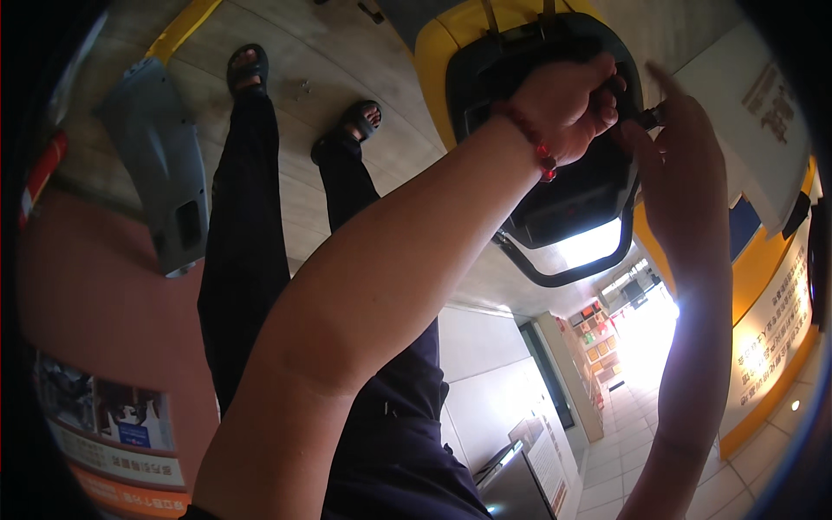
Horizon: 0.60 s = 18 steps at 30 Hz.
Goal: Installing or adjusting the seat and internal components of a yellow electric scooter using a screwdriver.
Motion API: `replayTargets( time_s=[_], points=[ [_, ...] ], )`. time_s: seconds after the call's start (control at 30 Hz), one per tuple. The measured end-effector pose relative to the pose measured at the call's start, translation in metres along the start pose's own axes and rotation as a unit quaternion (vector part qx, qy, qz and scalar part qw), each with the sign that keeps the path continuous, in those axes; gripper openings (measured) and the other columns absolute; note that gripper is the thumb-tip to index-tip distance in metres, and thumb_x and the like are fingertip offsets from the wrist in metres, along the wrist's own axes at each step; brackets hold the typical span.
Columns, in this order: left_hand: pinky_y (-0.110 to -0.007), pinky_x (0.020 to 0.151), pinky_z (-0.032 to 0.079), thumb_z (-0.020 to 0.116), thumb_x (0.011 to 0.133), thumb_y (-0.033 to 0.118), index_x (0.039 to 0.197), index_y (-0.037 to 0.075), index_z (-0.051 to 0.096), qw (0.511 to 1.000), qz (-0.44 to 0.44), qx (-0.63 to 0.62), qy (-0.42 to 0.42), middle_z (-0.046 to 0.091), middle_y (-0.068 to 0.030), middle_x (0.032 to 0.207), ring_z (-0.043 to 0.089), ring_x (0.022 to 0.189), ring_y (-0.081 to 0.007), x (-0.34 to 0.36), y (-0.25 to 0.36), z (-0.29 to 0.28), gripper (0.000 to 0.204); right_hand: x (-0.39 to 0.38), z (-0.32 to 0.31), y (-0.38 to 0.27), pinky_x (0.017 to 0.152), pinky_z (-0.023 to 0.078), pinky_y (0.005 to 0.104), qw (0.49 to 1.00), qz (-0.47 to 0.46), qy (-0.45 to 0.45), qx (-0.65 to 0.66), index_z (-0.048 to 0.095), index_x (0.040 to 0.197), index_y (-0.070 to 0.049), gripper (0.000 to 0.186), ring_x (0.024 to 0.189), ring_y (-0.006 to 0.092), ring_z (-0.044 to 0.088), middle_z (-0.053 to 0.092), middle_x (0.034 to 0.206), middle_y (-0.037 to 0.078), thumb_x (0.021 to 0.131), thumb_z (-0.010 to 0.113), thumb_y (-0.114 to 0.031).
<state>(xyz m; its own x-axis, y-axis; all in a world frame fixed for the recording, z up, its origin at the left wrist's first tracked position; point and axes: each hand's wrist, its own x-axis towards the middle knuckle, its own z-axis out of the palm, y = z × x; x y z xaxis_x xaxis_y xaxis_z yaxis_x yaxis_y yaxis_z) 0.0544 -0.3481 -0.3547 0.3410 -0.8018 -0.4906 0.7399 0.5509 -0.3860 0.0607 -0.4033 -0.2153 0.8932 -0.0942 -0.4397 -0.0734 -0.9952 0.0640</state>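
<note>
My left hand (568, 104), with a red bead bracelet (544, 159) at the wrist, reaches over a black housing (563, 212) set in a yellow body (433, 74). Its fingers are curled closed near the housing's right edge; a dark thing partly shows among them, too hidden to name. Just right of it, my right hand (689, 165) is closed, with thumb and fingers on a small dark cylindrical part (648, 119) at the housing's side. Its index finger points up and away. A dark bent tube handle (555, 279) loops below the housing.
A grey molded panel (160, 156) stands at the left near a yellow bar (186, 26). My sandalled feet (351, 130) are on the floor, with small bits (302, 89) beside them. White-and-yellow printed boards (771, 338) stand at the right; a white cabinet (494, 373) lies below.
</note>
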Motion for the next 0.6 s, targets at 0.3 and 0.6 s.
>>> replayTargets(
  time_s=[0.3,0.6],
  points=[
    [-0.026,0.057,0.041,0.054,0.090,0.018,0.081,0.006,0.055,0.999,-0.008,-0.051,-0.012,0.055,-0.0032,0.071,0.048,0.058,-0.0117,0.003,-0.001,0.003,0.015,-0.001,0.018,0.026,0.063,0.046,0.0299,0.995,-0.082,-0.063,-0.007,0.057,0.098,-0.001,0.026,0.070,0.0242,0.060,0.055,0.071,0.011,0.093,0.045,-0.024],
    [-0.026,0.059,0.042,0.049,0.093,0.018,0.086,0.005,0.055,0.999,-0.008,-0.049,-0.002,0.055,-0.0040,0.074,0.051,0.061,-0.0123,0.001,0.002,0.005,0.016,0.010,0.009,0.025,0.065,0.047,0.0345,0.979,0.121,-0.120,0.115,0.051,0.109,-0.006,0.025,0.072,0.0265,0.061,0.059,0.074,0.016,0.084,0.051,-0.014]
  ],
)
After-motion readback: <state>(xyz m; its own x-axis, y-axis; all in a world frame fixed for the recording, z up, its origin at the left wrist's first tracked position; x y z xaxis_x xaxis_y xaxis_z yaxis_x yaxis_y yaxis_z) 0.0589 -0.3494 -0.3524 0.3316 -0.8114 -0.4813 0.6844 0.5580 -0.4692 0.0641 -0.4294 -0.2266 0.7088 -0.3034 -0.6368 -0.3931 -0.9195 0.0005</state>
